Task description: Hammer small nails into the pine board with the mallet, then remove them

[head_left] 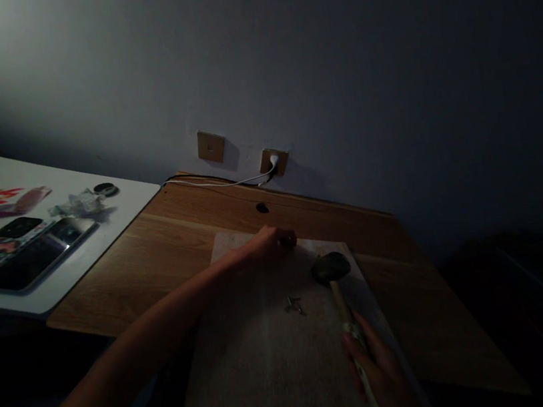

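The right hand (pixel 377 364) is grasping the handle of a hammer (pixel 342 305), and the dark head of this hammer is above the right part of a board (pixel 269 372). The board lies on the wooden desk (pixel 133 266). The left hand (pixel 273 240) is at the far edge of the board with curled fingers; I cannot tell if it holds something. A few small nails (pixel 294 305) lie on the board, between both hands.
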Demonstrator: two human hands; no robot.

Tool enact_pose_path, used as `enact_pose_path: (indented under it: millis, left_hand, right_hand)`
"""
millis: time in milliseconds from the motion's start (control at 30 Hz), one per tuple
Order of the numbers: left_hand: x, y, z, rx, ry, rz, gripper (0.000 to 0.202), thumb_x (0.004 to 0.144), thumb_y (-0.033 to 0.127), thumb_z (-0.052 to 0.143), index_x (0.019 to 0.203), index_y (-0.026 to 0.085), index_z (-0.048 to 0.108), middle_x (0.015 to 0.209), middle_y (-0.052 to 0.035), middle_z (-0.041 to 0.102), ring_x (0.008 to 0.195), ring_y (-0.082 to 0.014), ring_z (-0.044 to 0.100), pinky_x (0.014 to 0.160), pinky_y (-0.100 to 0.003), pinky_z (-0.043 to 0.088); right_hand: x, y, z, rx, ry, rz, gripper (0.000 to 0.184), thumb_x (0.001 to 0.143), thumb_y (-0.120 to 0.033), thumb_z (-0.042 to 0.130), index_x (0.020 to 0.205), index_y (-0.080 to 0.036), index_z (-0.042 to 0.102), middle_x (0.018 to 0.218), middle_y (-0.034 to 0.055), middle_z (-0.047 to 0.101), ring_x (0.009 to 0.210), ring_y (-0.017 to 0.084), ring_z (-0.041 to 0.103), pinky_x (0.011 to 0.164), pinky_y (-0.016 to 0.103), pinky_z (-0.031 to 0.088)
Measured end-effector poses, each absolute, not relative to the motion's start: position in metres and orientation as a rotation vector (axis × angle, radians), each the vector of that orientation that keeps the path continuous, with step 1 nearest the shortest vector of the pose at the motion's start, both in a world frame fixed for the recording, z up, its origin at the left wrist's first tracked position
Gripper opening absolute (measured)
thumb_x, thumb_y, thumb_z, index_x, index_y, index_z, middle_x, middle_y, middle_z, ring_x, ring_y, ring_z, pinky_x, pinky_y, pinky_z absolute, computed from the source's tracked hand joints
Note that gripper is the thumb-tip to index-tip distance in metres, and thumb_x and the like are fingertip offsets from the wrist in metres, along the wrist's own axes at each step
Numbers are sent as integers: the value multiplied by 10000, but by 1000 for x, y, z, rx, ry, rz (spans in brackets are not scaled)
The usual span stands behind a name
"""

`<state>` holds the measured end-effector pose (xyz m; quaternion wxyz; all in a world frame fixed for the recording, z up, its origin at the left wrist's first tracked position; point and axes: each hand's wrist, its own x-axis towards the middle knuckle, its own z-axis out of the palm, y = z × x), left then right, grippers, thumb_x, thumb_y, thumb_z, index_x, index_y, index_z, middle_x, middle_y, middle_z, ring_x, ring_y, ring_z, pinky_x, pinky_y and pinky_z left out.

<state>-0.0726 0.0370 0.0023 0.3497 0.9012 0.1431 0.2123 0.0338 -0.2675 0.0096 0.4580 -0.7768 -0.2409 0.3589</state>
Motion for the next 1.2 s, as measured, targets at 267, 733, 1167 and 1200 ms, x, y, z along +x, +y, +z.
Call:
enact_pose_path:
  millis: [267,733,1167,1200]
  left_hand:
    - [-65,33,-9,2403,360,576,154,811,71,623,864,161,736,863,-18,732,780,-135,645,689,-221,434]
    - [-68,32,-14,2462,221,575,107,839,94,637,894,166,693,906,-26,719,795,-135,644,723,-223,451]
    - [-70,28,-15,2348,364,530,434,824,174,713,1249,177,631,976,-53,762,834,-185,721,695,-243,479]
    - [-70,28,-14,2350,377,536,424,833,189,713,1249,176,634,974,-57,761,837,-191,722,699,-249,482]
  right_hand:
    - [30,-267,10,-1909,-586,850,823,839,-711,657,1479,-208,534,608,-80,472,453,112,421,396,215,362]
    - [32,-263,7,-1875,-614,791,878,800,-708,698,1492,-193,534,639,-69,529,432,103,420,358,207,350]
    - [25,-222,18,-1845,-786,853,852,842,-617,687,1551,-188,486,635,-63,513,449,120,442,378,218,366]
    - [25,-221,17,-1847,-791,849,847,843,-616,685,1548,-188,491,633,-64,508,451,121,442,384,219,368]
